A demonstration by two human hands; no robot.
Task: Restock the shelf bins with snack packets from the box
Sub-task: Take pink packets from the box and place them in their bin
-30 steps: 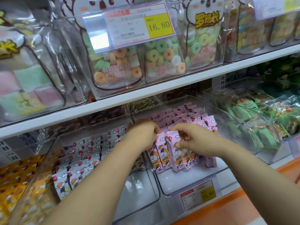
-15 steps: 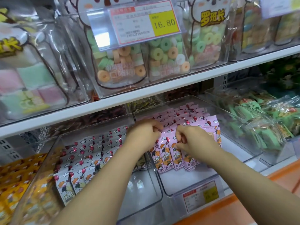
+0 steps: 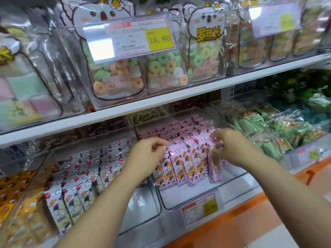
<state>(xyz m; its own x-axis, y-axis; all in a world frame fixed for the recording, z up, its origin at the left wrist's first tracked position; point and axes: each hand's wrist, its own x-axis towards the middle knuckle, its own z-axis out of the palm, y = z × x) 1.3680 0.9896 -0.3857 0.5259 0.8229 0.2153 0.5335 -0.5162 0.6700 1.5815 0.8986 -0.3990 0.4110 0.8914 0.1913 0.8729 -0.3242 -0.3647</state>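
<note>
While both my forearms reach into the clear bin [image 3: 180, 199] on the lower shelf, my right hand [image 3: 231, 147] pinches the top of a single packet [image 3: 215, 165], which hangs edge-on from my curled fingers at the right end of the front row. That hand is motion-blurred, so the grip shows only roughly. My left hand [image 3: 148, 154] sits at the left end of the same row, fingers curled in toward the packet tops; I cannot tell whether it grasps 1 or only touches it. Between my 2 hands the purple packets [image 3: 186, 158] stand upright in rows running back behind my fingers, each printed with a cartoon figure, small white clouds and 2 big yellow characters that look like 乐吧. Below my wrists, the bin's front carries a price tag [image 3: 199, 209] with a red band and a yellow patch, too blurred to read.

Left of my left hand, a neighbouring bin holds white packets [image 3: 78, 178] of the same design with red balloons. Right of my right hand lie green packets [image 3: 265, 138] in another bin. Above both hands runs the white shelf board [image 3: 161, 102], and on it stand clear bags of ring candies [image 3: 118, 74]. An upper tag [image 3: 141, 37] over them reads 16.80 on yellow; the bag [image 3: 208, 34] beside it says 罗班长 in yellow.
</note>
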